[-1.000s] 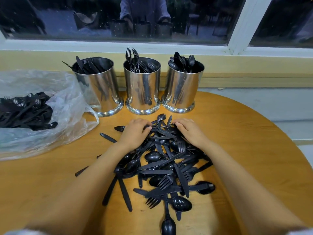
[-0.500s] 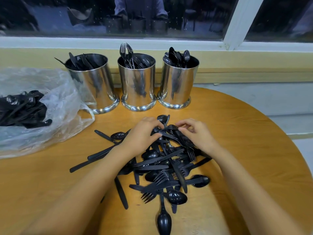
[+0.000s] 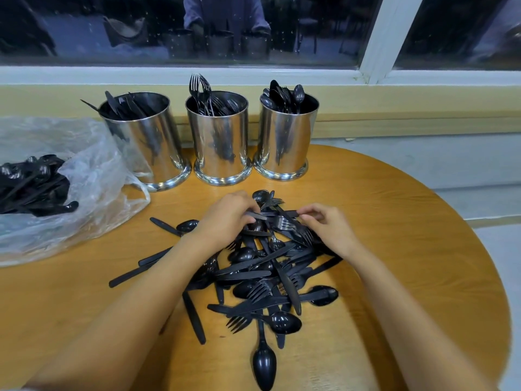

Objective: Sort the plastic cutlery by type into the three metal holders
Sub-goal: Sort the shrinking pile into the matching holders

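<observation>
Black plastic cutlery point(image 3: 253, 275) lies heaped on the bench point(image 3: 394, 249), its far end under my hands. My left hand point(image 3: 225, 218) curls its fingers round a handle point(image 3: 257, 215). My right hand point(image 3: 327, 224) pinches a knife point(image 3: 283, 213) by its end. Behind the heap, the left holder point(image 3: 146, 145) has knives, the middle holder point(image 3: 218, 142) forks and the right holder point(image 3: 286, 139) spoons.

1 view only, worn on the person's head. wide-angle, it faces forward and steeply down over a round wooden table point(image 3: 408, 235). both forearms enter from the bottom edge; the left hand point(image 3: 225, 218) and right hand point(image 3: 329, 227) sit near frame centre, close beneath the camera, on the cutlery pile point(image 3: 262, 272). farther off stand the 3 metal holders point(image 3: 218, 136), with the window point(image 3: 282, 29) across the top and a plastic bag point(image 3: 93, 176) at the left edge.
</observation>
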Tool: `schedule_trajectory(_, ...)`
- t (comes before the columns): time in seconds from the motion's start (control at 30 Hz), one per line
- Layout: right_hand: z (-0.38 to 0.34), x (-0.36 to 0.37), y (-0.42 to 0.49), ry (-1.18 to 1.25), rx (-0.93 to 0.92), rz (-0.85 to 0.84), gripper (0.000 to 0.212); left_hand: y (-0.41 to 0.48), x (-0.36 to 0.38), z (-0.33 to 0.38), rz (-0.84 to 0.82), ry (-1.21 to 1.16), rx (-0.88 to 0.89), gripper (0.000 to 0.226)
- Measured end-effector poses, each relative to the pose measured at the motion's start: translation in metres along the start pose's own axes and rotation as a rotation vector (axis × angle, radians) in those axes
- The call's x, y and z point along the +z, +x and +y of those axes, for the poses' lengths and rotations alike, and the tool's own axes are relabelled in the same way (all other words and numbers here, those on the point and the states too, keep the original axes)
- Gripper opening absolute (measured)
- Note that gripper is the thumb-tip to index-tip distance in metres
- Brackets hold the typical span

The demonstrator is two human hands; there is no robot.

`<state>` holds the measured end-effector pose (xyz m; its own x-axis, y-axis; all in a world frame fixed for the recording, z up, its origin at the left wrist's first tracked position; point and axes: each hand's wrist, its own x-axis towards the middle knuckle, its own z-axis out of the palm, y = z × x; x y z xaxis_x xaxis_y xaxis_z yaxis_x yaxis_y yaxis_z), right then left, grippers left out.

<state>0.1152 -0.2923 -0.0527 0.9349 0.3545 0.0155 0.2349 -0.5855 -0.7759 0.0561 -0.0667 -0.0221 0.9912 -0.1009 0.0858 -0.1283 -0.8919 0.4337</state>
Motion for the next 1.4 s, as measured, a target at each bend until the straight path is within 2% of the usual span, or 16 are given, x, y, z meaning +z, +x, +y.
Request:
schedule_trajectory(0.1,-0.007,0.0,-0.005,-0.012,0.01,0.016,0.018,-0.011,-0.012,-0.004,0.066,-0.004,-0.025,0.015)
schedule_trajectory(0.2,-0.016,-0.001,-0.012,-0.108,-0.079,0.162,0.019,-0.025,-0.021,-0.006,0.175,-0.076,-0.094,0.01)
schedule_trajectory(0.27,-0.032,-0.003,-0.021,-0.017,-0.109,0.189,0.019,-0.034,-0.024,-0.001,0.243,-0.159,-0.138,0.011)
schedule_trajectory(0.33,-0.052,-0.003,-0.032,0.175,-0.115,0.116,0.02,-0.045,-0.026,0.009,0.269,-0.269,-0.178,0.014)
schedule_trajectory(0.4,-0.072,-0.001,-0.046,0.355,-0.111,0.055,0.021,-0.059,-0.027,0.024,0.256,-0.377,-0.203,0.012)
schedule_trajectory(0.47,-0.084,0.001,-0.059,0.432,-0.127,0.072,0.019,-0.075,-0.026,0.039,0.234,-0.455,-0.188,0.011)
schedule_trajectory(0.6,-0.095,0.007,-0.09,0.488,-0.171,0.09,0.013,-0.114,-0.022,0.063,0.121,-0.405,-0.117,0.008)
schedule_trajectory(0.73,-0.092,0.018,-0.121,0.528,-0.198,0.039,0.017,-0.147,-0.011,0.069,0.085,-0.411,-0.141,0.027)
schedule_trajectory(0.8,-0.082,0.024,-0.134,0.445,-0.169,0.045,0.017,-0.161,-0.005,0.065,0.149,-0.518,-0.231,0.03)
schedule_trajectory(0.9,-0.061,0.032,-0.149,0.082,-0.141,0.114,0.007,-0.181,0.002,0.059,0.257,-0.705,-0.372,0.03)
schedule_trajectory(0.97,-0.051,0.036,-0.158,-0.058,-0.139,0.146,0.003,-0.193,0.006,0.055,0.303,-0.799,-0.441,0.03)
schedule_trajectory(1.13,-0.043,0.043,-0.175,-0.297,-0.075,0.072,0.029,-0.212,0.018,0.05,0.319,-0.967,-0.532,0.025)
schedule_trajectory(1.23,-0.043,0.048,-0.174,-0.275,-0.043,0.048,0.032,-0.217,0.02,0.049,0.306,-1.021,-0.561,0.024)
schedule_trajectory(1.4,-0.046,0.047,-0.163,-0.106,-0.056,0.141,0.007,-0.219,0.017,0.049,0.288,-1.116,-0.597,0.028)
